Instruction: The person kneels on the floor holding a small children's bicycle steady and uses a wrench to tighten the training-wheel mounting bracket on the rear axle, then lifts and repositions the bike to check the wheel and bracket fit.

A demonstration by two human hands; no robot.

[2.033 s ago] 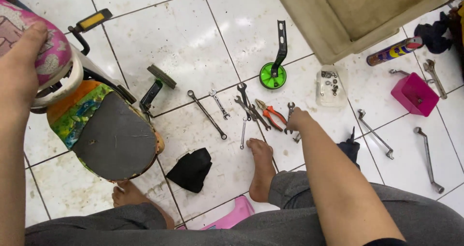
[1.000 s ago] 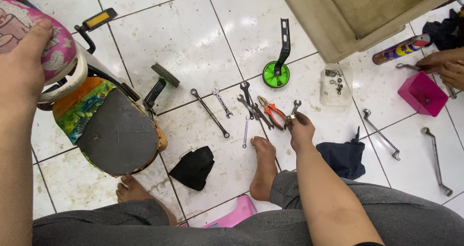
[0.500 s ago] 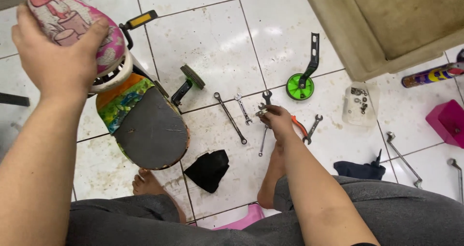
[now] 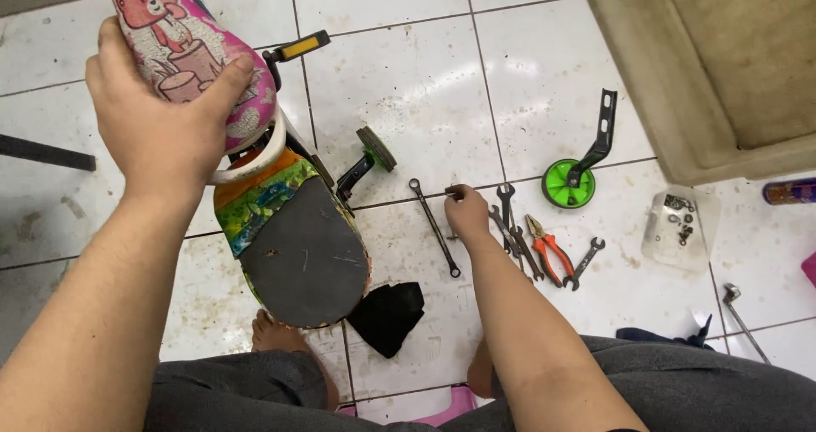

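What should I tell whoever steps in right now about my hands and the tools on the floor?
Left hand: gripping the pink seat of the small bike, which is tipped over on the tiled floor.
Right hand: fingers pinched on a small wrench at the row of tools, beside the long wrench.
Nearby: orange pliers, the detached green training wheel, a clear tub of small parts, a black cloth.
Done: one training wheel is off.
Left: cannot tell from this view.

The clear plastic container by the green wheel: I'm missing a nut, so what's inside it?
Inside the clear plastic container lies a small cluster of dark metal hardware, seemingly nuts and bolts. Individual pieces are too small to identify.
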